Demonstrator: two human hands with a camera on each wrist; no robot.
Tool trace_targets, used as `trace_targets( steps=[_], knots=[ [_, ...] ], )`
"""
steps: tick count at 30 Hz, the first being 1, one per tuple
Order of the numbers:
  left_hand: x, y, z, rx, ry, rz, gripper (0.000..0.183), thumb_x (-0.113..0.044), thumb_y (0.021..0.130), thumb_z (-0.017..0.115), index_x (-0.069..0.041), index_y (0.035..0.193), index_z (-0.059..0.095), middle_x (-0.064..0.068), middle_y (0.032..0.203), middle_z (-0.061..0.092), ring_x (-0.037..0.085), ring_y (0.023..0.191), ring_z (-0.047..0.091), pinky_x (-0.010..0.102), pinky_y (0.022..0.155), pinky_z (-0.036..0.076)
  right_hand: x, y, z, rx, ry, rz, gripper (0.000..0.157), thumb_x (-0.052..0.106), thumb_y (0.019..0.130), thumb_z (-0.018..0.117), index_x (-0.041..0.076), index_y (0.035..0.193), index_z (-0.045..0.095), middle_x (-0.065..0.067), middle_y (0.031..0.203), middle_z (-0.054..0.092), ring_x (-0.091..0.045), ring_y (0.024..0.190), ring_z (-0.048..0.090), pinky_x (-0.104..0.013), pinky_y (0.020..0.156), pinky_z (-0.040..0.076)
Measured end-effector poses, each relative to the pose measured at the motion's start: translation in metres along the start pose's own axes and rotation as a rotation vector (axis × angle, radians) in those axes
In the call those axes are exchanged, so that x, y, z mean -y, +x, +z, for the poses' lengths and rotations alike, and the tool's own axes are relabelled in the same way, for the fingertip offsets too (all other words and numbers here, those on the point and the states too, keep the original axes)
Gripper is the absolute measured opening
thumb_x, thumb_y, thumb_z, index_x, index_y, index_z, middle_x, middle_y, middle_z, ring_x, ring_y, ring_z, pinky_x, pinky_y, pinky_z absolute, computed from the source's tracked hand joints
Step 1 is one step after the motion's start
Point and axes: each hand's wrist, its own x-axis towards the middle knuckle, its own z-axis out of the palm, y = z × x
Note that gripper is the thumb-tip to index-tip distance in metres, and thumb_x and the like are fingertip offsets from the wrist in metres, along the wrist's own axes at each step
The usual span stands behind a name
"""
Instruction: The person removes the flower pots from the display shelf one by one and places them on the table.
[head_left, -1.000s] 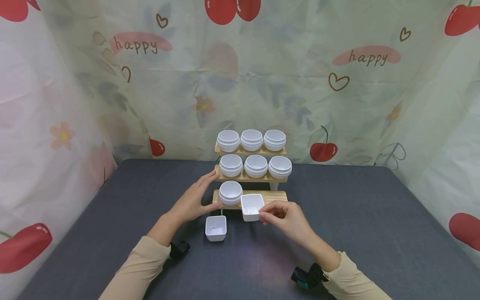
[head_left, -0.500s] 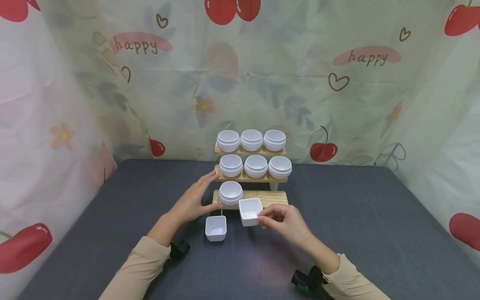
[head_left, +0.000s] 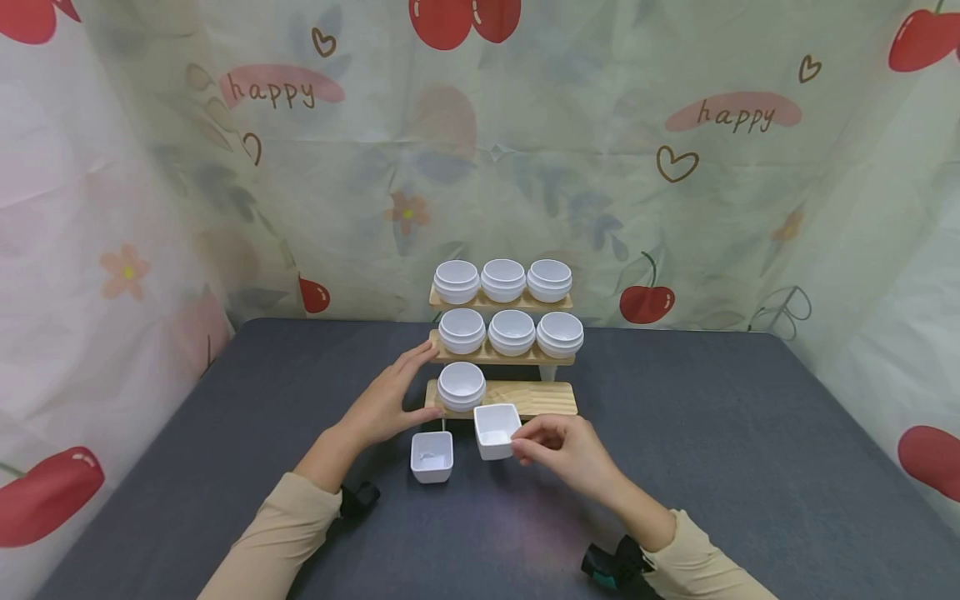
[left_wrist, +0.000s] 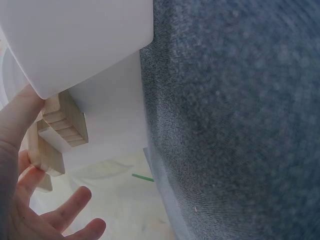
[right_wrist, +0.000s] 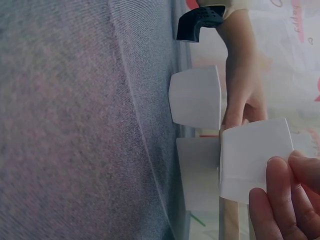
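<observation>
Between thumb and fingertips, my right hand [head_left: 558, 450] pinches the right rim of a white square bowl [head_left: 497, 432], just in front of the rack's lowest wooden shelf [head_left: 536, 398]. The right wrist view shows this bowl [right_wrist: 252, 157] raised above the table surface. My left hand [head_left: 386, 400] is spread at the rack's left side, its thumb at the lowest shelf's end and its fingertips at the middle shelf [head_left: 487, 357]. A white round bowl [head_left: 461, 387] sits at the left of the lowest shelf. Another square bowl [head_left: 432, 458] stands on the table near my left wrist.
Three white round bowls line the middle shelf, among them the left one [head_left: 461, 332]. Three more fill the top shelf [head_left: 498, 302]. The rack has white side supports [left_wrist: 110, 110]. A dark cloth covers the table [head_left: 712, 433], with a patterned curtain [head_left: 555, 75] behind it.
My right hand has drawn the square bowl slightly toward me and to the left, off the front of the lowest shelf. The left hand keeps its place.
</observation>
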Motion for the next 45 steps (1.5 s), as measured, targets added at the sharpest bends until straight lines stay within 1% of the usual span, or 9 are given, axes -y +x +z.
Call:
trace_targets(
  steps=[5, 8, 12, 16, 23, 32, 41, 45],
  knots=[
    [-0.001, 0.000, 0.000, 0.005, -0.006, -0.010, 0.085, -0.032, 0.078, 0.075, -0.013, 0.146, 0.028, 0.009, 0.154, 0.025, 0.033, 0.138, 0.034, 0.055, 0.107, 0.033, 0.000, -0.001, 0.001, 0.011, -0.008, -0.002, 0.015, 0.012, 0.083, 0.069, -0.001, 0.090, 0.069, -0.017, 0.072, 0.070, -0.008, 0.062, 0.065, -0.019, 0.058, 0.051],
    [-0.001, 0.001, 0.000, 0.007, -0.007, -0.014, 0.086, -0.033, 0.078, 0.075, -0.013, 0.146, 0.028, 0.009, 0.154, 0.025, 0.033, 0.138, 0.034, 0.055, 0.107, 0.033, -0.001, -0.001, 0.001, 0.022, -0.005, 0.010, 0.015, 0.013, 0.083, 0.069, 0.000, 0.089, 0.069, -0.016, 0.073, 0.070, -0.005, 0.062, 0.065, -0.018, 0.059, 0.051],
    [-0.001, 0.001, 0.000, 0.005, -0.007, -0.013, 0.086, -0.032, 0.077, 0.076, -0.013, 0.146, 0.028, 0.009, 0.154, 0.025, 0.033, 0.138, 0.034, 0.055, 0.107, 0.033, -0.003, -0.001, 0.003, 0.042, 0.010, -0.012, 0.016, 0.013, 0.083, 0.069, -0.002, 0.089, 0.069, -0.018, 0.073, 0.070, -0.001, 0.063, 0.064, -0.019, 0.060, 0.052],
    [-0.001, 0.001, -0.001, 0.005, -0.007, -0.017, 0.086, -0.033, 0.077, 0.076, -0.013, 0.146, 0.028, 0.009, 0.154, 0.025, 0.033, 0.138, 0.034, 0.055, 0.107, 0.033, -0.006, -0.001, 0.006, 0.059, 0.016, -0.036, 0.015, 0.012, 0.083, 0.068, -0.003, 0.088, 0.068, -0.018, 0.074, 0.070, -0.001, 0.064, 0.064, -0.019, 0.061, 0.052],
    [-0.002, 0.000, -0.001, 0.008, -0.003, -0.024, 0.086, -0.032, 0.077, 0.076, -0.013, 0.146, 0.028, 0.009, 0.154, 0.025, 0.033, 0.138, 0.033, 0.055, 0.107, 0.033, -0.008, -0.001, 0.009, 0.078, 0.004, -0.024, 0.016, 0.013, 0.084, 0.068, -0.002, 0.089, 0.068, -0.018, 0.075, 0.071, -0.001, 0.065, 0.065, -0.020, 0.061, 0.053],
    [-0.002, 0.000, -0.001, 0.003, 0.000, -0.013, 0.086, -0.032, 0.077, 0.076, -0.012, 0.146, 0.028, 0.010, 0.154, 0.025, 0.033, 0.138, 0.034, 0.055, 0.107, 0.034, -0.009, -0.002, 0.012, 0.095, 0.013, 0.002, 0.015, 0.012, 0.084, 0.068, -0.002, 0.088, 0.068, -0.019, 0.076, 0.071, -0.001, 0.066, 0.065, -0.024, 0.062, 0.055],
    [-0.001, 0.000, -0.001, 0.003, -0.006, -0.011, 0.086, -0.032, 0.078, 0.076, -0.012, 0.146, 0.028, 0.009, 0.154, 0.025, 0.034, 0.138, 0.033, 0.055, 0.107, 0.033, -0.008, -0.003, 0.016, 0.107, 0.039, -0.001, 0.015, 0.011, 0.084, 0.068, -0.004, 0.088, 0.068, -0.019, 0.075, 0.071, -0.003, 0.065, 0.066, -0.019, 0.061, 0.053],
    [-0.002, 0.000, -0.001, 0.003, -0.007, -0.008, 0.086, -0.032, 0.078, 0.076, -0.012, 0.146, 0.028, 0.009, 0.154, 0.025, 0.034, 0.138, 0.033, 0.055, 0.107, 0.033, -0.009, -0.003, 0.018, 0.109, 0.039, -0.008, 0.015, 0.010, 0.084, 0.068, -0.004, 0.088, 0.068, -0.019, 0.074, 0.071, -0.003, 0.065, 0.066, -0.018, 0.061, 0.052]
  ],
)
